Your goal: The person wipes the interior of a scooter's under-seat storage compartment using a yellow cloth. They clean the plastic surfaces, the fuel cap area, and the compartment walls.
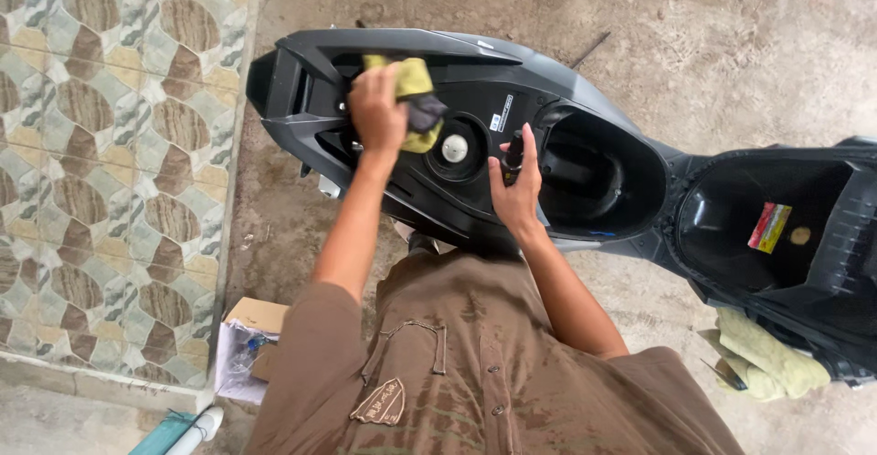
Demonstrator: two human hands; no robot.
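Observation:
A black scooter stands below me with its seat flipped open, baring the storage tub and a round pale fuel cap. My left hand presses a yellow and grey cloth onto the black plastic beside the cap. Just to the right of the cap, my right hand holds a small dark object; what it is I cannot tell.
A tiled wall runs along the left. An open cardboard box with clear plastic inside sits on the concrete floor by it. Another yellow cloth lies under the raised seat at the right. A white pipe lies bottom left.

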